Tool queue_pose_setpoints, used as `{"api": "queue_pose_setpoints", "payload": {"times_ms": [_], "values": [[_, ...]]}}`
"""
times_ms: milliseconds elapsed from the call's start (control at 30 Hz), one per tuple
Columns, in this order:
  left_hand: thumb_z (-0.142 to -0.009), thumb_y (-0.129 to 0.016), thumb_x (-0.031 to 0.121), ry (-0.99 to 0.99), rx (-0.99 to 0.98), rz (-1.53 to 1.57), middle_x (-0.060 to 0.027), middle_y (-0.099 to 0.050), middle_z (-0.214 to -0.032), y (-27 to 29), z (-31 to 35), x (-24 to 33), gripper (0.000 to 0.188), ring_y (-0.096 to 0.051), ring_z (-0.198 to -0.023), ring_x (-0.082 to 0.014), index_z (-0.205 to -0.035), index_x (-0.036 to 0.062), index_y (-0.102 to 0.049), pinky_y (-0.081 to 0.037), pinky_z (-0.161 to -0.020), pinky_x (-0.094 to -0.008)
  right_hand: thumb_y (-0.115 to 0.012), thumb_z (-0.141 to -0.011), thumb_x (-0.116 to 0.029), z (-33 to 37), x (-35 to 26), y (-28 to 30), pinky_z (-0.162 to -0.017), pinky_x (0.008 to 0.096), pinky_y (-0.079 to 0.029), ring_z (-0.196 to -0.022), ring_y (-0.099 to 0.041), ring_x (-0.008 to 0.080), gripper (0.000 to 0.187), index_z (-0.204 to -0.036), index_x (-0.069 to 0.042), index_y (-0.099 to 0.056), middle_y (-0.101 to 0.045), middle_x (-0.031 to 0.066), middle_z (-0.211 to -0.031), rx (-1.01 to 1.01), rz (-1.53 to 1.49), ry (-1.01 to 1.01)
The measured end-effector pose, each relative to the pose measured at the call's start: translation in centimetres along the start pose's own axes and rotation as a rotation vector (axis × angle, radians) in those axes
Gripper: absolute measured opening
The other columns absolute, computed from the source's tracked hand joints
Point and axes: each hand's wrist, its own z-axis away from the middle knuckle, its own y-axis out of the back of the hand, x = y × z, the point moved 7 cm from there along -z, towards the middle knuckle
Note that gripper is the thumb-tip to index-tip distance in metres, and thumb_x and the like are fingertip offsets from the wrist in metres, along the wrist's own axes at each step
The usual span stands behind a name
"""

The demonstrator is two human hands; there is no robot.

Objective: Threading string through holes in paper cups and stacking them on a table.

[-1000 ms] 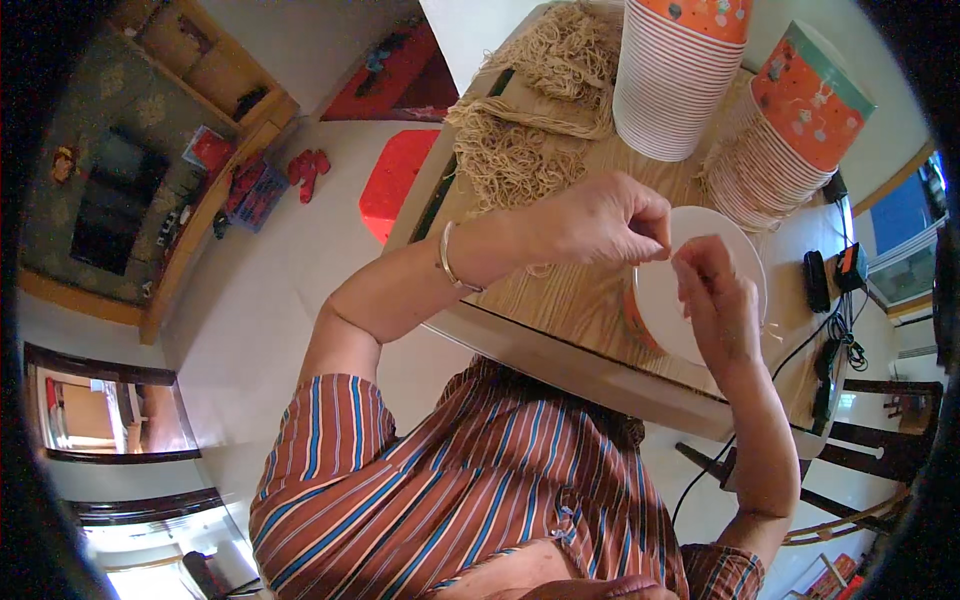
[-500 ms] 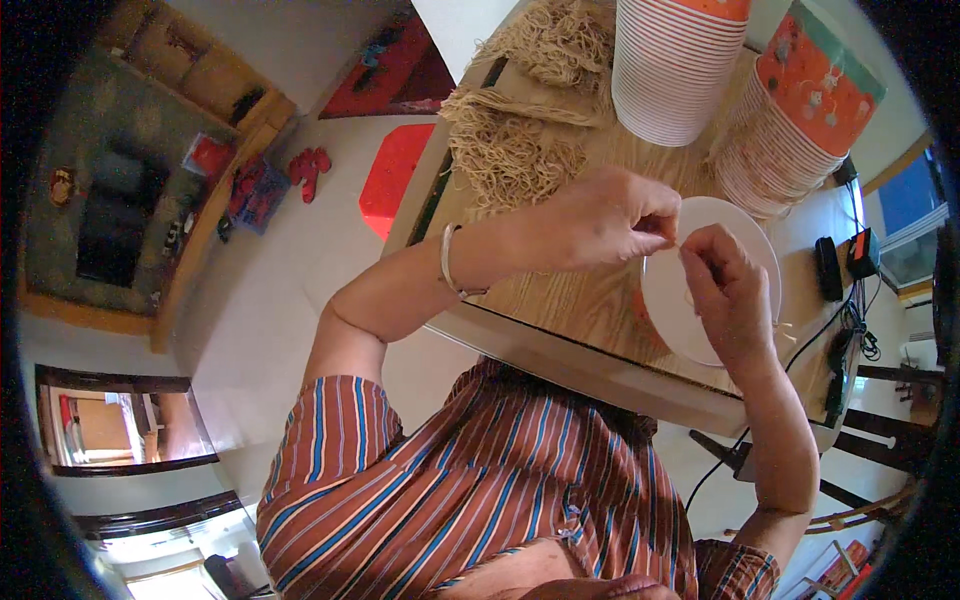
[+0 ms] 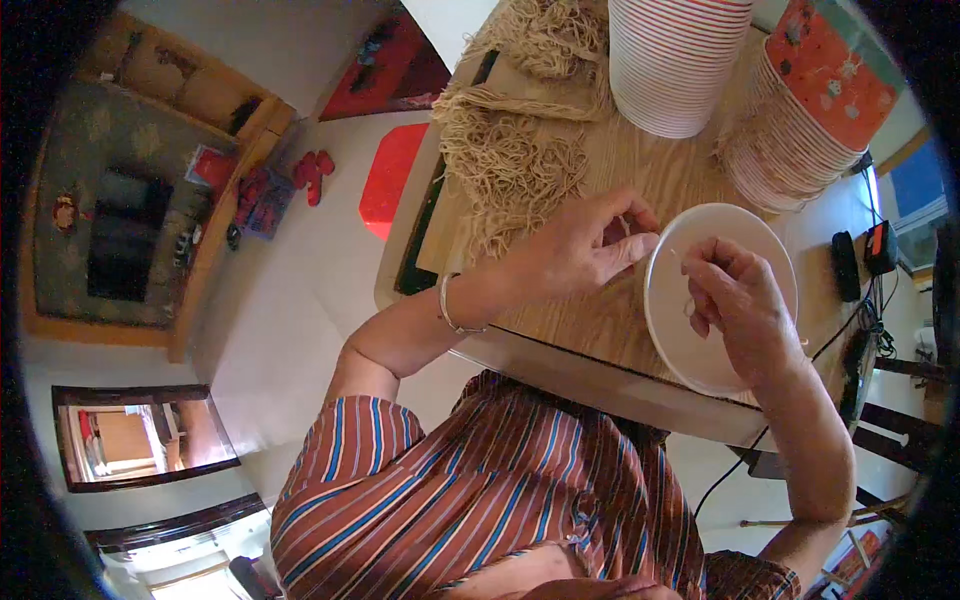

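Observation:
A white paper bucket [image 3: 718, 372] stands on the table with its wide mouth tilted towards me. At its left rim is my left hand [image 3: 590, 240], a bangle on its wrist, with thumb and forefinger curled close together; whatever lies between them is hidden. Over the mouth, my right hand [image 3: 735, 295] pinches a thin pale cord [image 3: 690, 306], of which a short end and a small loop show by the fingers. Left of the bucket, a tangled heap of tan cords [image 3: 510, 165] lies on the table.
Behind the bucket rises a tall stack of white paper buckets [image 3: 680, 70]. Another stack [image 3: 800, 130], orange on top and hung with cords, stands to its right. A black adapter [image 3: 845, 265] and cables lie at the table's right side. A red stool [image 3: 392, 180] is beyond the left edge.
My hands have parted: the right has moved right and slightly down over the bucket's mouth, and the left has drawn a little left. The whole view has shifted slightly.

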Motion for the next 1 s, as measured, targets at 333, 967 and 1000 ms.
{"api": "queue_pose_setpoints", "payload": {"times_ms": [333,967,1000], "values": [[-0.090,-0.062,0.020,-0.050,0.042,0.143,-0.0075,-0.063,-0.095,-0.7,-0.3,-1.0,0.026,-0.061,-0.082,-0.0147,-0.108,0.0025,-0.056,-0.050,-0.069,-0.0292,-0.057,-0.093,-0.018,-0.1,1.0,-0.3,-0.051,0.0234,-0.040,-0.055,-0.043,0.0064,0.012,-0.091,-0.007,-0.055,-0.045,-0.0031,-0.064,-0.102,-0.130,-0.097],[-0.094,-0.057,0.021,0.052,-0.077,0.151,-0.0048,-0.061,-0.104,-1.3,-0.6,-1.0,0.032,-0.058,-0.096,-0.0127,-0.119,0.0032,-0.054,-0.047,-0.087,-0.0288,-0.058,-0.093,-0.018,-0.5,1.1,0.3,-0.052,0.0236,-0.041,-0.055,-0.043,0.0057,0.011,-0.088,-0.009,-0.055,-0.045,-0.0040,-0.063,-0.063,-0.146,-0.096],[-0.093,-0.057,0.020,0.041,-0.086,0.188,-0.0051,-0.060,-0.105,-1.5,-0.6,-1.3,0.032,-0.058,-0.098,-0.0128,-0.120,0.0029,-0.053,-0.047,-0.088,-0.0289,-0.058,-0.093,-0.019,-0.4,1.0,0.3,-0.052,0.0243,-0.042,-0.055,-0.044,0.0066,0.014,-0.087,-0.007,-0.056,-0.046,-0.0030,-0.064,-0.054,-0.160,-0.106]]}}
